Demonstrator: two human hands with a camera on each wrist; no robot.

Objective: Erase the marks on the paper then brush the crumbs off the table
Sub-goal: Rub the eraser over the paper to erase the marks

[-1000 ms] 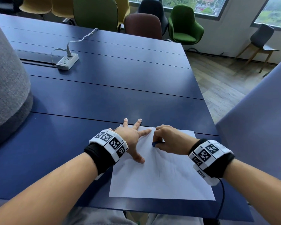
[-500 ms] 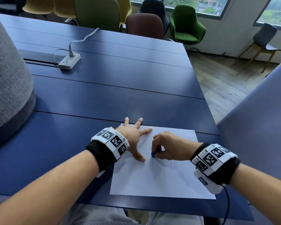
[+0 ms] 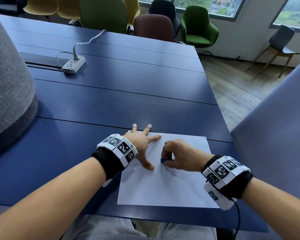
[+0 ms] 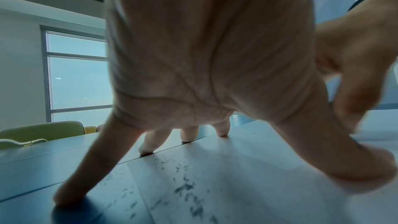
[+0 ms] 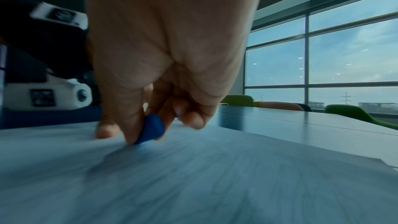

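A white sheet of paper (image 3: pixel 163 184) lies on the blue table (image 3: pixel 111 94) near its front edge. My left hand (image 3: pixel 142 144) presses flat on the sheet's upper left corner, fingers spread and straight. My right hand (image 3: pixel 178 156) pinches a small blue eraser (image 3: pixel 162 160) and holds it down on the paper beside my left thumb. In the right wrist view the eraser (image 5: pixel 151 129) sits between thumb and fingers, touching the blurred sheet. Dark eraser crumbs (image 4: pixel 185 188) lie scattered on the paper under my left palm (image 4: pixel 204 48). Faint pencil marks (image 3: pixel 173 177) show below the eraser.
A white power strip (image 3: pixel 74 64) with its cable lies on the far left of the table. A large grey fabric object (image 3: pixel 5 80) stands at the left. A grey panel (image 3: pixel 275 135) rises at the right. Several chairs (image 3: pixel 197 26) line the far side.
My right hand has slid the eraser down the paper toward me, from near the left fingertips to beside the left thumb. The left hand has stayed planted.
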